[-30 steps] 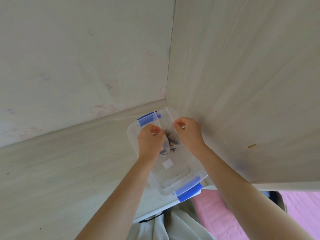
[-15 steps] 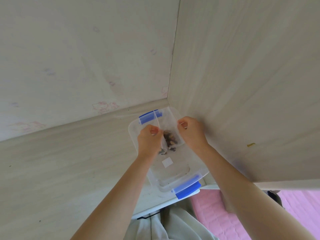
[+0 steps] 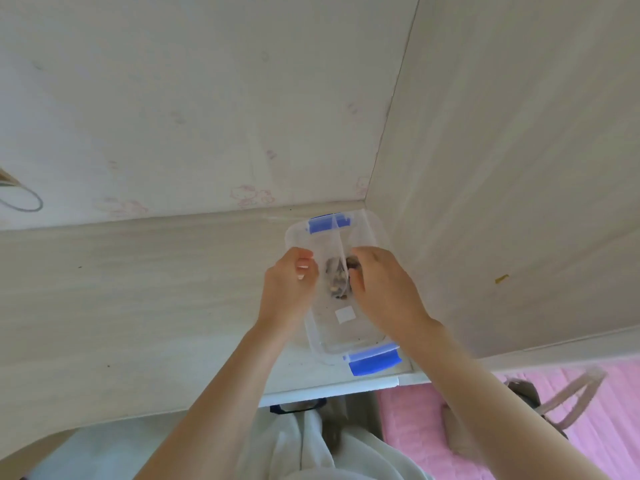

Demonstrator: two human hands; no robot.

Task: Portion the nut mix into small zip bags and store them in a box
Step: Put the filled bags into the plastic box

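Where the pale wooden desk (image 3: 121, 306) fills the left and middle of the frame, a back panel (image 3: 207, 98) rises across the top and a side panel (image 3: 519, 168) of the same wood takes the whole right side. A pink mat (image 3: 588, 427) shows in the lower right corner, below the desk's edge.

At the centre, tucked into the corner where the panels meet, a clear plastic box (image 3: 294, 237) stands open on the desk, with one blue latch (image 3: 325, 224) at its upper end and another blue latch (image 3: 374, 362) at its lower end.

Both forearms come up from the bottom of the frame. The left hand (image 3: 287, 289) has its fingers curled and pinches the left edge of a small zip bag (image 3: 341, 244). The right hand (image 3: 384, 289) grips the bag's right side with curled fingers. The bag hangs between them, directly over the box's open middle, its clear top reaching toward the upper latch.

The nut mix (image 3: 337, 284) sits dark in the bag's lower part. Just below it a white label (image 3: 344, 314) lies on the box floor. A small yellow speck (image 3: 501, 278) marks the side panel at right.
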